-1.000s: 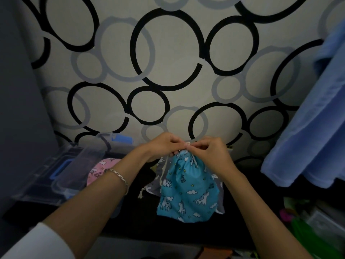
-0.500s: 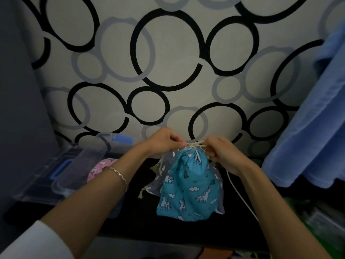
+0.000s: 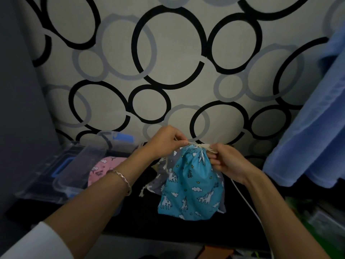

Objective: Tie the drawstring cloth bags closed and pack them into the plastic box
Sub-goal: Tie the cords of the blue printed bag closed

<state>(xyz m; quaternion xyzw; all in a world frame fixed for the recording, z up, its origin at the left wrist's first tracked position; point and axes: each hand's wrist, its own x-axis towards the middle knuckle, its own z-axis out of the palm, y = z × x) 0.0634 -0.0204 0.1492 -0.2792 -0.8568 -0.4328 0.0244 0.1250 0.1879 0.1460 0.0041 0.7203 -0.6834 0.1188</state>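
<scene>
Dark bench [image 3: 130, 212] across the lower view, and plenty sat on it. Over on the left stood the clear plastic box [image 3: 61, 176], blue latch showing through its wall. A pink bag [image 3: 101, 165] peeked out at the box's right edge; in it or beside it, hard to tell. Centre of the bench, the blue bag [image 3: 190, 186] rested on its base, and under it lay a grey bag [image 3: 158, 182], flat, sticking out to the left. On the right a white cord [image 3: 244, 199] trailed across the surface.

Turquoise cloth drawstring bag [image 3: 190, 186]: white unicorns, white clouds, yellow stars. Pink cloth bag [image 3: 104, 165]: white print. Clear plastic box [image 3: 78, 161]: blue latches. Off-white wall [image 3: 168, 53]: black and grey rings. Black desk [image 3: 134, 212].
</scene>
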